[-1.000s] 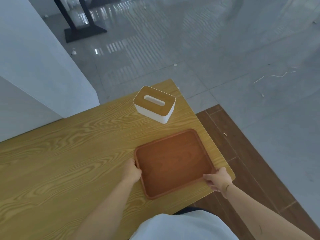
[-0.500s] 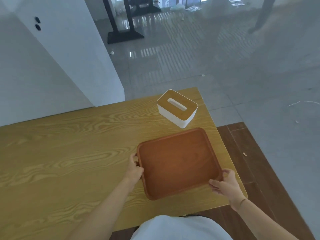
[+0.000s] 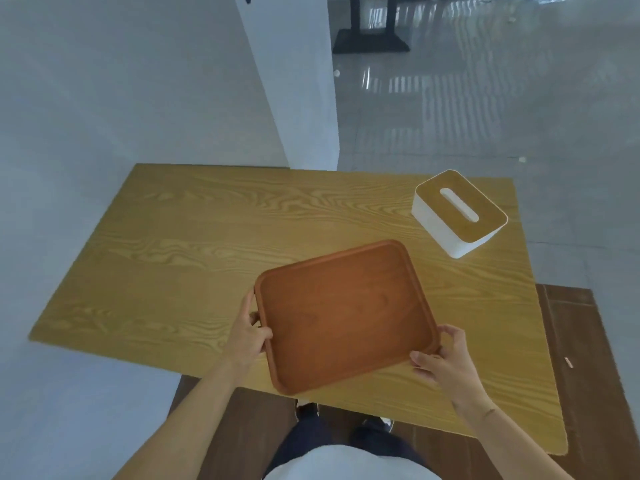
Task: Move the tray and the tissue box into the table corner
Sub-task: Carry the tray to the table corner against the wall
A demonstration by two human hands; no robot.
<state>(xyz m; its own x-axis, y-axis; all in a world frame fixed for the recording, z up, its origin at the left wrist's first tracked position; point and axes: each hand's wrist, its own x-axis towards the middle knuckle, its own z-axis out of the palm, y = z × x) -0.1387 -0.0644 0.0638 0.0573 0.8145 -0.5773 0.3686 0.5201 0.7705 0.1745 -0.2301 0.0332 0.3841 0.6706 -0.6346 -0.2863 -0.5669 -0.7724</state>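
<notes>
A reddish-brown wooden tray (image 3: 343, 313) with nothing in it is held over the near part of the wooden table (image 3: 194, 244). My left hand (image 3: 247, 336) grips its left rim, and my right hand (image 3: 441, 358) grips its near right corner. The tray's near corner reaches the table's front edge. A white tissue box (image 3: 457, 213) with a wooden lid and a slot stands near the table's far right corner, apart from the tray.
A white wall and a pillar (image 3: 298, 81) run along the table's far and left sides. Beyond the right edge lies shiny grey floor with a black stand base (image 3: 370, 43). A dark wooden floor strip (image 3: 571, 341) lies to the right and under me.
The view has swung left, so the whole table now shows. The tray, still in both hands, has shifted left, away from the table's right edge and from the tissue box, which has not moved.
</notes>
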